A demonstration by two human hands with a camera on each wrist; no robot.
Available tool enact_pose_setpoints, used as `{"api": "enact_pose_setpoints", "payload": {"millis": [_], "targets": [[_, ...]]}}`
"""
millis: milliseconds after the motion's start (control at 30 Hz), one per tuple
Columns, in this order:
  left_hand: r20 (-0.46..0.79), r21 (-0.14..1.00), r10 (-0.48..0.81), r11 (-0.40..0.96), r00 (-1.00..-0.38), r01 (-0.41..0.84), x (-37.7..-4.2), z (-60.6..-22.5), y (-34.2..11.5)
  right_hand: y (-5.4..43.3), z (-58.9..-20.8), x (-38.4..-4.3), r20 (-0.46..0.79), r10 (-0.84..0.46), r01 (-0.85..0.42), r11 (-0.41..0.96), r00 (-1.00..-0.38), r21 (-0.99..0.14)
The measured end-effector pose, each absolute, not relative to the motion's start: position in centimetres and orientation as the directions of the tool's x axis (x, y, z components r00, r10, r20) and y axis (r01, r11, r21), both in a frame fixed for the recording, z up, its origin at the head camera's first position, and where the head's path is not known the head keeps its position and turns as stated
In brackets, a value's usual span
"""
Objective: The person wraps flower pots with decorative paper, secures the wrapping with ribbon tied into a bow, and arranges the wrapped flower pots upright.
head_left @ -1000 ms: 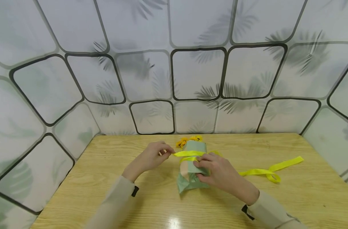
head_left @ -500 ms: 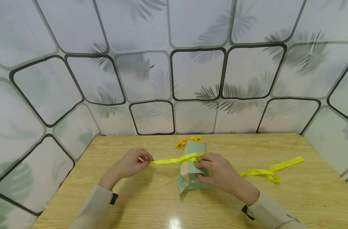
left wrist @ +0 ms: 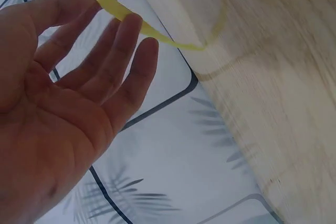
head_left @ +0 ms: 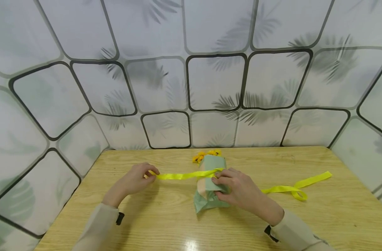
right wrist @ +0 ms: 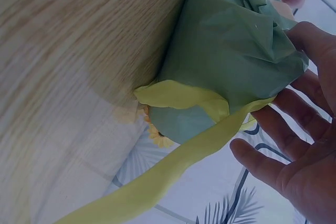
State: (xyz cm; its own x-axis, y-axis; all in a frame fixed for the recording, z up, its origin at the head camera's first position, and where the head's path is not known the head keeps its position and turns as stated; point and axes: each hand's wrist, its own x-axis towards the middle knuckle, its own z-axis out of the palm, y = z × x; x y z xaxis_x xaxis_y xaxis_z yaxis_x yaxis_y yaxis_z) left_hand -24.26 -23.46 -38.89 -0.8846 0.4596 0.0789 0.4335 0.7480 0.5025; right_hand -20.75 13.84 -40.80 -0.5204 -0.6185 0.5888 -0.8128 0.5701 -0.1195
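A small bouquet [head_left: 214,162] wrapped in pale green paper lies on the table, its orange-yellow flowers [head_left: 201,158] at the far end. Yellow ribbon [head_left: 178,176] passes around the wrapper and runs out to the left. My left hand [head_left: 135,179] pinches that ribbon between thumb and index finger, while the other fingers stay loosely bent in the left wrist view. My right hand [head_left: 241,190] grips the bouquet from the right, thumb on the crumpled green paper [right wrist: 226,45] and fingertips near the ribbon crossing. In the right wrist view, another ribbon length [right wrist: 157,177] trails toward the camera.
The ribbon's long tail [head_left: 280,189] lies with a loop on the wooden table [head_left: 165,223] to the right. A patterned cloth wall [head_left: 165,87] rises behind the table and along its sides.
My left hand has moved left, away from the bouquet, drawing the ribbon out into a longer, straighter stretch. My right hand has kept its place on the bouquet.
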Motion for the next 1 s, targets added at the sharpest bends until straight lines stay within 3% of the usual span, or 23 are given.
{"api": "enact_pose_setpoints", "payload": {"millis": [267, 633, 767, 1000], "targets": [[0.148, 0.458, 0.442, 0.762, -0.884, 0.458, -24.2, -38.3, -19.5, 13.9, -40.8, -20.7, 0.592, -0.612, -0.811, 0.572, -0.525, -0.128], [0.282, 0.545, 0.623, 0.522, -0.730, 0.656, -23.6, -39.2, -12.2, 13.8, -40.8, -20.7, 0.600, -0.609, -0.811, 0.572, -0.519, -0.121], [0.333, 0.507, 0.630, 0.508, -0.702, 0.697, -23.9, -39.7, -11.9, 13.8, -40.9, -20.7, 0.592, -0.609, -0.811, 0.569, -0.528, -0.138], [0.363, 0.495, 0.583, 0.540, -0.727, 0.680, -23.8, -39.7, -13.8, 13.9, -40.7, -20.7, 0.580, -0.616, -0.806, 0.577, -0.533, -0.127]]}}
